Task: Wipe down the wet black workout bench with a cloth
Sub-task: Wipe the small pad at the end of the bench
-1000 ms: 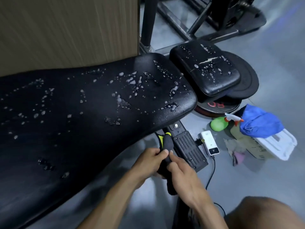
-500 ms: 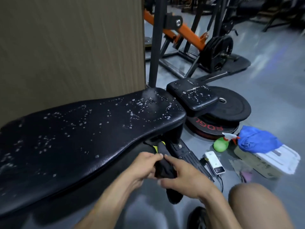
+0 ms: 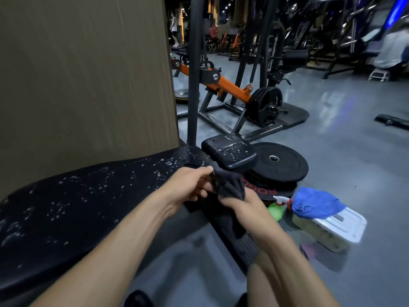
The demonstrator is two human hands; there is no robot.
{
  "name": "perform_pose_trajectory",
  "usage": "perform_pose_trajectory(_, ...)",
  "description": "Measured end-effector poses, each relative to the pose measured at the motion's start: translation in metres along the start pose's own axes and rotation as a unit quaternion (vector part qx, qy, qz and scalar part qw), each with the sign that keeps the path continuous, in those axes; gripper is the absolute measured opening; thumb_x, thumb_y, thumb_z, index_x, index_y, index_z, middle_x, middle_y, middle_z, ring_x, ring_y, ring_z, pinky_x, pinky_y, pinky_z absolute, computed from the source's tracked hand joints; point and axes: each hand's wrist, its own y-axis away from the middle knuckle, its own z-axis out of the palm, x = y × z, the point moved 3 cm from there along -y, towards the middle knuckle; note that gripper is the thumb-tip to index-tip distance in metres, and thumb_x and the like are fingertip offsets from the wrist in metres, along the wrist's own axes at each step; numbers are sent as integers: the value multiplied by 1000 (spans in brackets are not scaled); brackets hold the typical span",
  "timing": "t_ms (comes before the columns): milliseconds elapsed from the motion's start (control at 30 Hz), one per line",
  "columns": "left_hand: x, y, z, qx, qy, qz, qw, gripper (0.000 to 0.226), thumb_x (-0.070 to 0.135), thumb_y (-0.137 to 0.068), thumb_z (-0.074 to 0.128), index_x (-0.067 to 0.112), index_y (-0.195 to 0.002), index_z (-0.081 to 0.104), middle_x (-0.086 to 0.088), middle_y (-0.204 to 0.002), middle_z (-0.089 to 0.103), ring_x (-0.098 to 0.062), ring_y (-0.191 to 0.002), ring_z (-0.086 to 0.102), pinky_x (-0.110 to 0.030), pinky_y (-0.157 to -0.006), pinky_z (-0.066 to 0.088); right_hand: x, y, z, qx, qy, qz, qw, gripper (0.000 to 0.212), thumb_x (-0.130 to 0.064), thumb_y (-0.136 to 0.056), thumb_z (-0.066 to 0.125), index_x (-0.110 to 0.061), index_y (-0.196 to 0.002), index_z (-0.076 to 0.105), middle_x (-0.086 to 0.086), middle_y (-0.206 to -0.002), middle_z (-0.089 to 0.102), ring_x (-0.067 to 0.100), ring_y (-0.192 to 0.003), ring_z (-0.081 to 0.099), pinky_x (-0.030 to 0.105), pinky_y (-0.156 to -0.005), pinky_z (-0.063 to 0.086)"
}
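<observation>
The black workout bench (image 3: 73, 207) stretches across the left, its long pad speckled with water drops. Its smaller seat pad (image 3: 229, 151) at the far end is wet too. A dark cloth (image 3: 230, 187) hangs bunched between both hands, just off the bench's right end. My left hand (image 3: 190, 187) pinches the cloth's upper edge. My right hand (image 3: 243, 207) grips the cloth from below, and its fingers are partly hidden by the fabric.
Black weight plates (image 3: 278, 165) lie stacked on the floor beyond the seat pad. A green spray bottle (image 3: 275, 210), a blue cloth (image 3: 314, 203) and a white box (image 3: 336, 227) sit to the right. A brown wall panel (image 3: 84, 80) stands behind the bench. Gym machines fill the background.
Both hands have lifted the dark cloth from low beside the bench frame up to pad height. My view has tilted upward, showing more of the gym.
</observation>
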Motion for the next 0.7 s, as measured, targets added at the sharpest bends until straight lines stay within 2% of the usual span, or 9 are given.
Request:
perform_pose_trajectory(33,0,0,-3,-8,11,2,1000,31,39,-98,54,14,-90,71,-3,-75,73,-11,-57,53,-25,-54,33,-2,-2,-2,7,-78,55,995,24,-6,-90,64,-10,-112,73,10,-112,75,21,-108,69,42,-105,48)
perform_pose_trajectory(67,-1,0,-8,-12,18,5,1000,34,39,-100,52,12,-99,72,-4,-82,76,-10,-59,53,-25,-55,34,-2,-4,-3,7,-152,114,982,22,-13,-93,63,-6,-111,74,17,-112,74,29,-108,69,46,-104,49)
perform_pose_trajectory(133,-6,-3,-19,-13,0,13,1000,35,38,-102,49,12,-108,72,-3,-91,77,-9,-63,53,-24,-57,36,-4,-8,-9,19,-243,193,951,33,-26,-96,60,-1,-111,74,19,-113,73,33,-106,71,46,-101,51)
perform_pose_trajectory(233,-21,-13,-32,2,-36,24,999,33,32,-104,46,12,-107,72,-4,-92,75,-9,-63,52,-22,-55,36,4,-21,-29,74,-273,219,934,40,-35,-99,54,-4,-96,80,17,-107,75,28,-90,75,42,-87,55)
perform_pose_trajectory(400,-41,-45,-42,20,-85,63,994,29,28,-104,48,15,-102,74,-10,-95,77,-10,-64,53,-17,-53,40,30,-64,-72,177,-247,208,930,35,-40,-100,54,-9,-107,69,11,-101,77,24,-89,73,33,-66,55)
perform_pose_trajectory(500,-43,-72,-45,8,-77,98,992,35,37,-103,46,16,-101,75,-9,-94,76,-11,-70,56,-18,-58,45,49,-117,-117,256,-151,169,939,38,-50,-92,62,-16,-110,67,2,-116,71,15,-93,70,31,-82,51)
perform_pose_trajectory(600,-42,-103,-43,-6,-104,141,985,43,52,-100,44,24,-96,76,3,-88,77,-7,-71,62,-24,-69,46,65,-181,-150,297,-2,194,935,78,-70,-69,66,-13,-123,63,1,-125,65,22,-104,65,39,-102,47)
perform_pose_trajectory(633,-40,-113,-43,-7,-118,158,980,45,56,-99,44,26,-95,76,7,-87,76,-5,-71,63,-25,-70,46,58,-195,-145,297,46,202,932,82,-69,-75,62,-9,-130,58,4,-126,62,26,-108,62,40,-104,45)
perform_pose_trajectory(700,-38,-134,-45,-10,-138,184,973,49,62,-93,41,28,-93,76,13,-87,75,-4,-72,64,-28,-72,47,55,-228,-137,291,126,184,930,74,-59,-91,54,-3,-139,49,7,-128,58,29,-113,57,36,-100,42)
